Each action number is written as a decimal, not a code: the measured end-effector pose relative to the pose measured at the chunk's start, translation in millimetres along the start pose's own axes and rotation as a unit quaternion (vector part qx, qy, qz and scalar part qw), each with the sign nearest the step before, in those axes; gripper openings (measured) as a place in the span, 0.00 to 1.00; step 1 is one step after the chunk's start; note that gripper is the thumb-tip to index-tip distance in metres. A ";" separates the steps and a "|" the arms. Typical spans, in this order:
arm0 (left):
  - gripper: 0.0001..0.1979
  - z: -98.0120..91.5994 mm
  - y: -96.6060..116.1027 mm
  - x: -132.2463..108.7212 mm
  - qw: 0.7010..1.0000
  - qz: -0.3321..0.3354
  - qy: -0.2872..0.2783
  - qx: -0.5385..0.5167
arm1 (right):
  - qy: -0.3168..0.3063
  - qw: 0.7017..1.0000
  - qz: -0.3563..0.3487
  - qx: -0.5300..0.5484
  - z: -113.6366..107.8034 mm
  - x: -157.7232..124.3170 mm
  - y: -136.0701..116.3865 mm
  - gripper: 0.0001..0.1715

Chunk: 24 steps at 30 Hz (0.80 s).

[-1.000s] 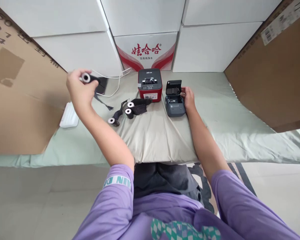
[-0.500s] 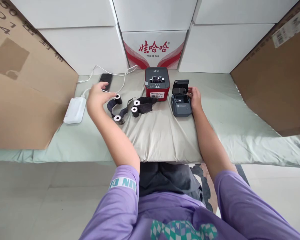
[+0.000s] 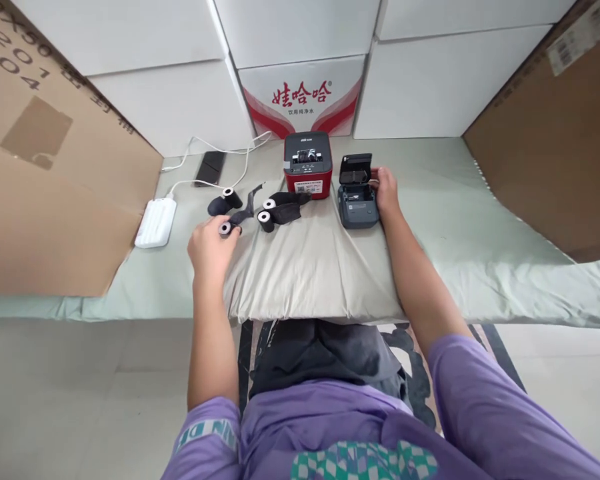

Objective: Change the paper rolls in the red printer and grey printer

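Note:
My left hand (image 3: 214,243) is closed round a black roll with a white core (image 3: 225,229), which lies on the cloth-covered table. Part of that roll is hidden by my fingers, and a loose dark strip trails from it. Just behind it lies another black roll (image 3: 232,197). Two more such rolls, the front one (image 3: 265,221) upright, sit to the right with black strips stretched out. On the right, my right hand (image 3: 386,190) grips the side of a small dark portable printer (image 3: 359,208). The printer's lid (image 3: 355,169) stands up, leaving its compartment exposed.
A red and black printer (image 3: 308,167) stands behind the rolls. To the left are a white power bank (image 3: 156,223) with a white cable and a black phone (image 3: 210,169). Cardboard boxes (image 3: 65,200) flank both sides; white cartons (image 3: 420,93) line the back.
My left hand has moved from beside the rear roll toward the front roll and closed on it. My right hand stays at the dark printer. The view has shifted slightly.

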<state>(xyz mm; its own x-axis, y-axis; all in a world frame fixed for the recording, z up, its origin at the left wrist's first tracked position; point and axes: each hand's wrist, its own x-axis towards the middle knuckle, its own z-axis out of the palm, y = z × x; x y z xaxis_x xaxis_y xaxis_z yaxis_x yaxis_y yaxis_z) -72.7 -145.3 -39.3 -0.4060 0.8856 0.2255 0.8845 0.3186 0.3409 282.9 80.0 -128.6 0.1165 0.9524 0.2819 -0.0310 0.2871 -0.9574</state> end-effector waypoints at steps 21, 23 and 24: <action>0.40 78.5 243.2 81.5 0.862 0.295 -0.331 -0.246 | -0.014 0.998 0.067 0.003 -9.3 4.8 2.7 0.37; 0.40 92.8 243.9 84.5 0.856 0.307 -0.334 -0.250 | -0.010 0.997 0.075 0.010 -12.6 6.5 5.8 0.38; 0.39 98.9 243.8 84.6 0.854 0.317 -0.331 -0.246 | -0.023 0.997 0.068 0.007 -14.1 7.6 8.2 0.39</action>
<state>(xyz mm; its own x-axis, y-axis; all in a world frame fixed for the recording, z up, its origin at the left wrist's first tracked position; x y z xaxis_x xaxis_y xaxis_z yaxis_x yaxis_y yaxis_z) 131.4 40.7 -27.4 0.4821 0.8761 -0.0029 0.6080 -0.3322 0.7211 297.5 88.1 -135.2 0.0655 0.9862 0.1520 -0.0577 0.1558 -0.9861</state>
